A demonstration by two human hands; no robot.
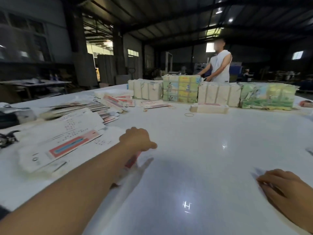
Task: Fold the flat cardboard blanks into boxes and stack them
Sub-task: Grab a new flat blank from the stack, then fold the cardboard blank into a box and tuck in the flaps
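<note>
My left hand (137, 139) reaches out over the white table (194, 158), fingers curled, gripping a motion-blurred red-and-white cardboard blank (133, 161) that hangs below the fist. My right hand (286, 192) rests on the table at the lower right, fingers relaxed and holding nothing. To the left lies a spread pile of flat white blanks with red and blue print (67, 141). More blanks (116, 100) are scattered further back.
Tied bundles of stacked blanks (218, 96) line the far side, some with colourful print (180, 89). A small flat stack (209, 108) and loose rubber bands (189, 114) lie mid-table. A person in white (220, 67) stands behind the bundles. Dark items (8, 116) sit at the left edge.
</note>
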